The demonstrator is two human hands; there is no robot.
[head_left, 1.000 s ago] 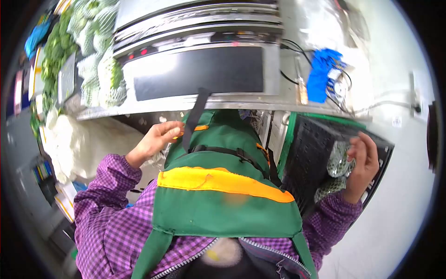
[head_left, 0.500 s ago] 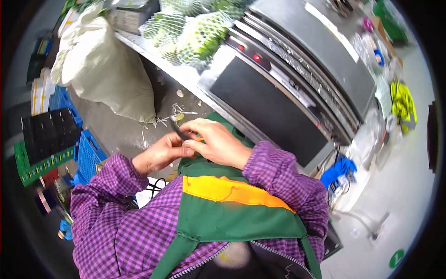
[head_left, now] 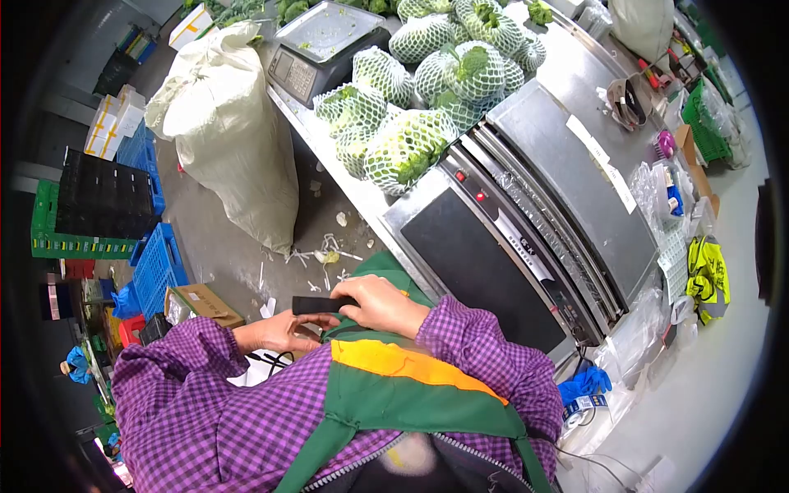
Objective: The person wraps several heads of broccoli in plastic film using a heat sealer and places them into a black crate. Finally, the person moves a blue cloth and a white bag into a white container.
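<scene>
From here I see a produce packing area, in a workroom or the back of a shop. Vegetables in white net sleeves are piled on a metal counter beside a weighing scale and a wrapping machine. Around it I make out stacked crates, blue pallets, a bulging sack, and scraps littering the grey floor.

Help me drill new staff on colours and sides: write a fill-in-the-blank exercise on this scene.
The right hand holds a flat ____ strip.
Apart from its band, the apron is dark ____.
The machine's lit lights glow ____.
In the picture, the scale sits to the ____ of the netted vegetables.

Missing words: black; green; red; left.
</scene>
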